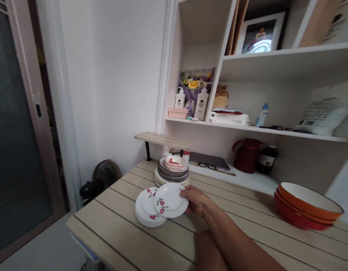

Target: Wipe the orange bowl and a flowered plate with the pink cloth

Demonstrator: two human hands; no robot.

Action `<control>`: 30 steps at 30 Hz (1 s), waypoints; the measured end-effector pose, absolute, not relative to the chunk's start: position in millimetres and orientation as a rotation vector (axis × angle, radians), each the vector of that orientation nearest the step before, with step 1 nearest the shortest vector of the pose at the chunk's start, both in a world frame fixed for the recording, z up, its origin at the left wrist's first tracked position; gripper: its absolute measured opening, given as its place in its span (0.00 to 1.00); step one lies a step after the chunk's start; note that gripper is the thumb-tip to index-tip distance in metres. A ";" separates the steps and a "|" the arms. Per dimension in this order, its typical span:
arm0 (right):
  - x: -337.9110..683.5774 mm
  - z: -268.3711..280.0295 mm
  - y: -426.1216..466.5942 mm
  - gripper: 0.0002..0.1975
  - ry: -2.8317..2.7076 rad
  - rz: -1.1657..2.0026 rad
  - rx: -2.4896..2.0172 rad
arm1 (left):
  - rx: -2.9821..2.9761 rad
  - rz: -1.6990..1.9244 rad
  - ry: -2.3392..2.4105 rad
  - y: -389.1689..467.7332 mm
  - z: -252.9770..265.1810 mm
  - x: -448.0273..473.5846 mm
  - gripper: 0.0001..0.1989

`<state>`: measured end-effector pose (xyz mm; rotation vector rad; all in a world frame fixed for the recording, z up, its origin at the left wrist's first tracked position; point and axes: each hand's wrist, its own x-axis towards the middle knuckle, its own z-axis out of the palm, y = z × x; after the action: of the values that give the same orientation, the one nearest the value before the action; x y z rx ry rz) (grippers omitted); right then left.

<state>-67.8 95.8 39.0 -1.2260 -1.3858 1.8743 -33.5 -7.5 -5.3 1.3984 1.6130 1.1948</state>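
My right hand (195, 198) grips a small white plate (171, 203) with red flowers by its right edge, thumb on top and the other fingers underneath. The plate is held slightly tilted and overlaps the right side of a short stack of matching white plates (148, 209) on the table. Just behind it rises a taller stack of dark-rimmed plates (173, 175), resting on yellow-rimmed ones, with small pink-and-white bowls (174, 162) on top. My left hand does not show. Below my right forearm is a rounded part of a limb that I cannot identify.
The slatted table (117, 222) carries a stack of orange and red bowls (307, 207) at right. Behind are a low wooden riser (161, 139), a dark laptop (209, 161) with glasses, a red jug (247, 155) and a dark bottle (267, 160). Shelves hang above; a fan (107, 174) stands left.
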 end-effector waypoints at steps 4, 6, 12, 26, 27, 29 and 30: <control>-33.7 50.9 97.8 0.18 -1.254 1.851 -1.077 | 1.614 1.012 1.764 -7.4 -6.9 -32.6 0.08; -5.3 60.6 97.2 0.23 -1.182 1.814 -1.011 | 1.721 1.048 1.825 -7.8 -10.0 -34.5 0.13; 85.3 68.9 87.9 0.34 -0.929 1.761 -0.683 | 1.423 1.405 1.699 8.3 -20.8 -46.2 0.13; 134.0 7.2 67.2 0.22 -0.653 1.773 -0.702 | 0.847 1.654 1.065 35.6 -4.1 -53.6 0.33; 129.9 6.8 64.9 0.23 -0.667 1.745 -0.708 | 0.806 1.648 1.033 38.6 -1.9 -51.6 0.35; 121.3 6.9 60.9 0.25 -0.677 1.631 -0.703 | 0.792 1.651 0.993 42.5 -0.2 -47.8 0.38; 117.5 7.5 59.1 0.26 -0.678 1.564 -0.695 | 0.818 1.660 0.984 43.2 -0.9 -46.3 0.38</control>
<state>117.5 59.1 7.5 -0.6951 -0.6778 1.5645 -46.3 43.2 -0.9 0.8185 0.9838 1.6605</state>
